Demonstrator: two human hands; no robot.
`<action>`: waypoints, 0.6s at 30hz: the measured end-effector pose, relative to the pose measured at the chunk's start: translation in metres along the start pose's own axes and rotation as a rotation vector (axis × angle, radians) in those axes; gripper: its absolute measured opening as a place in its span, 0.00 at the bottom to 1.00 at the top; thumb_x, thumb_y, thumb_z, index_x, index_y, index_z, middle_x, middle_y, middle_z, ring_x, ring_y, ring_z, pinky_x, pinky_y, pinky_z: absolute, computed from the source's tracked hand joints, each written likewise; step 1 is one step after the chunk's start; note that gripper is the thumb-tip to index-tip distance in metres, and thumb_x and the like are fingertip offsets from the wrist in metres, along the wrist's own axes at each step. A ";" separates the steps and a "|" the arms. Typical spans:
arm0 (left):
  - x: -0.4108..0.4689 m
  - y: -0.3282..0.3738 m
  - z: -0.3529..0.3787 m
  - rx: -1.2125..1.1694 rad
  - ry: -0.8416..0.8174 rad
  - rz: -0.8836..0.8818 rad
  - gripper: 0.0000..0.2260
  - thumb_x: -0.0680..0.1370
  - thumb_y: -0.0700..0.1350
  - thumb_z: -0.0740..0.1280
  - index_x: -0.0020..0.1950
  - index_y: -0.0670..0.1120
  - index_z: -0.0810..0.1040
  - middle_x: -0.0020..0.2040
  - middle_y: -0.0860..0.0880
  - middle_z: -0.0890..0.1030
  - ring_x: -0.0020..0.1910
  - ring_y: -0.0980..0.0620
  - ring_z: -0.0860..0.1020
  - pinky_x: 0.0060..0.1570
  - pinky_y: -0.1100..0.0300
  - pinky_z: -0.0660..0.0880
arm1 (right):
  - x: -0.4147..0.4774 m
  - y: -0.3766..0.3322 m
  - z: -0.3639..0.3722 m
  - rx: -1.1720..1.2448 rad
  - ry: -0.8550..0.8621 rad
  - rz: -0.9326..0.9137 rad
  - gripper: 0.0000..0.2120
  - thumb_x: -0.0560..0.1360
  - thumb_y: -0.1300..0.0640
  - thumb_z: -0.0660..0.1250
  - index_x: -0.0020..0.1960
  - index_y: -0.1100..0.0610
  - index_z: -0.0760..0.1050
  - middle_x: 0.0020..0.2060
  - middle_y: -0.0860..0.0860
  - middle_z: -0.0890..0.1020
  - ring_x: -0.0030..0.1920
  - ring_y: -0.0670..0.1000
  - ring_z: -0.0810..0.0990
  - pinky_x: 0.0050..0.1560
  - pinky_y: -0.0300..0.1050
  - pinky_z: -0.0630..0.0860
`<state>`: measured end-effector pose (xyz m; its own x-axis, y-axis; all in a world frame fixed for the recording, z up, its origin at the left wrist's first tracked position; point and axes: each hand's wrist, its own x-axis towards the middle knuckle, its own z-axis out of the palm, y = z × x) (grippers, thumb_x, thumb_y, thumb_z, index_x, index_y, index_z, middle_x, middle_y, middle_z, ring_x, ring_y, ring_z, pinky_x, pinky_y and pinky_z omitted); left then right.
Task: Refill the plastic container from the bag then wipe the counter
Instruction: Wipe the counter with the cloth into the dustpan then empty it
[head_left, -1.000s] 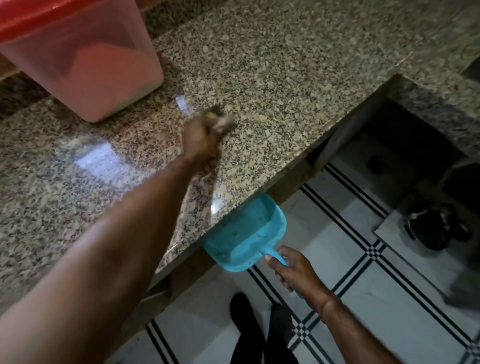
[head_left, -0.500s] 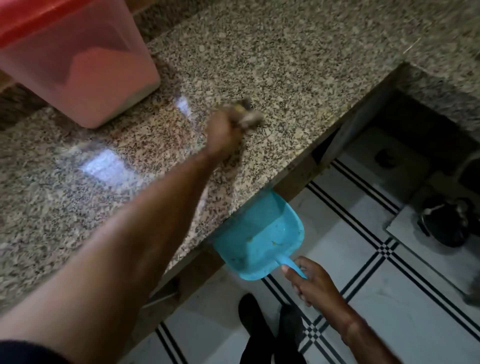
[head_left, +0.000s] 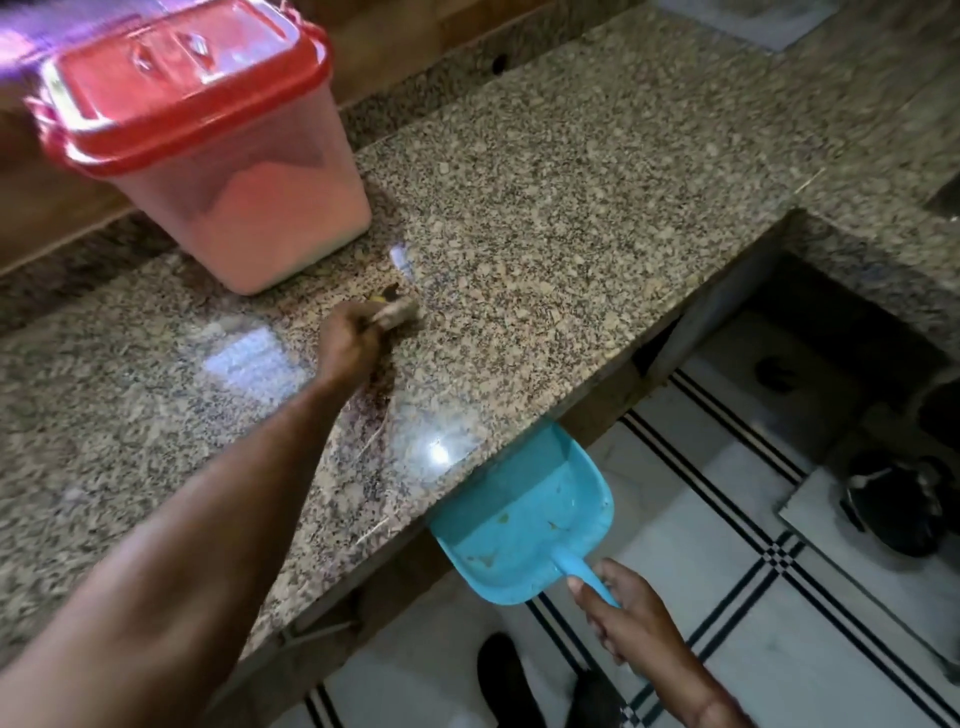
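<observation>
A translucent plastic container (head_left: 270, 208) with a closed red lid (head_left: 176, 83) stands at the back left of the speckled granite counter (head_left: 597, 218); pale powder shows through its wall. My left hand (head_left: 350, 345) is out over the counter's middle, closed around a small blurred brush or cloth (head_left: 397, 312) that touches the stone. Below the counter's front edge, my right hand (head_left: 618, 608) holds the handle of a blue dustpan (head_left: 524, 525), whose mouth sits tucked under the edge. A few crumbs lie in the pan. No bag is in view.
A wooden wall strip (head_left: 415, 41) runs behind the counter. To the right the counter steps around a dark recess (head_left: 831, 353). The floor is white tile with black lines (head_left: 727, 519); dark footwear (head_left: 893, 499) lies at the right, and my dark shoes (head_left: 509, 680) show below.
The view has tilted up, so the container's red lid now shows. My left hand has swept back left across the counter. The dustpan stays held under the edge.
</observation>
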<state>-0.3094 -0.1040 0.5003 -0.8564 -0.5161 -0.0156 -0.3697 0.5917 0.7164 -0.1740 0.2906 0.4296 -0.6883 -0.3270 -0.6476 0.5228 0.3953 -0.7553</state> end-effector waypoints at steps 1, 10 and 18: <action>-0.001 0.004 0.003 0.002 -0.009 0.032 0.04 0.81 0.49 0.70 0.49 0.54 0.86 0.46 0.51 0.85 0.38 0.55 0.81 0.27 0.66 0.71 | 0.001 0.001 0.000 0.000 -0.001 0.003 0.14 0.80 0.49 0.70 0.43 0.56 0.72 0.29 0.50 0.71 0.26 0.46 0.66 0.26 0.39 0.63; -0.076 0.010 0.052 0.111 -0.326 0.376 0.08 0.80 0.45 0.70 0.55 0.46 0.86 0.49 0.55 0.79 0.46 0.58 0.76 0.44 0.67 0.71 | 0.002 0.014 0.006 -0.031 -0.077 0.032 0.22 0.80 0.46 0.70 0.50 0.65 0.69 0.31 0.54 0.70 0.27 0.48 0.64 0.27 0.41 0.61; -0.074 0.009 -0.033 -0.367 0.019 -0.117 0.06 0.83 0.42 0.66 0.52 0.41 0.81 0.48 0.47 0.81 0.43 0.54 0.82 0.33 0.68 0.78 | -0.006 0.020 -0.001 -0.080 -0.137 -0.020 0.27 0.76 0.38 0.71 0.51 0.62 0.71 0.31 0.52 0.72 0.29 0.50 0.65 0.28 0.41 0.61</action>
<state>-0.2372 -0.0807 0.5307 -0.8079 -0.5805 -0.1020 -0.3081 0.2685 0.9127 -0.1602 0.3011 0.4181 -0.6202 -0.4476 -0.6442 0.4643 0.4525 -0.7613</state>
